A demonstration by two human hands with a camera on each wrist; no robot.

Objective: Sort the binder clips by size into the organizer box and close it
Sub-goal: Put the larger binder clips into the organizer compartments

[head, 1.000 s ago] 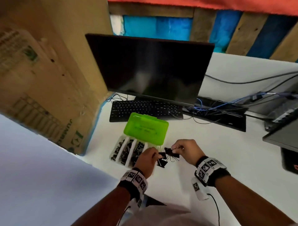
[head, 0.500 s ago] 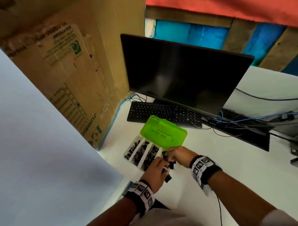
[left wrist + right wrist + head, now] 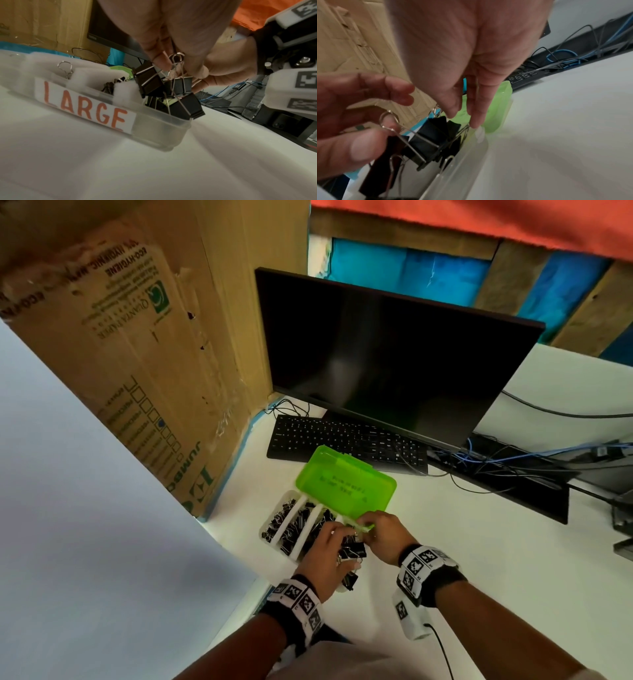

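The clear organizer box lies on the white desk with its green lid raised. Its three left compartments hold black binder clips. Both hands meet over the right-end compartment, labelled LARGE. My left hand pinches the wire handles of several large black binder clips, which hang into that compartment. In the right wrist view the same clips dangle from the left hand. My right hand points its fingers straight down, with the tips touching a clip's wire by the box rim.
A black keyboard and a dark monitor stand just behind the box. A tall cardboard carton walls the left side, with a white panel in front of it. Tangled cables lie at the right rear.
Both hands have carried the large clips from the desk in front of the box to over its right-end compartment. The head view has swung to the left.
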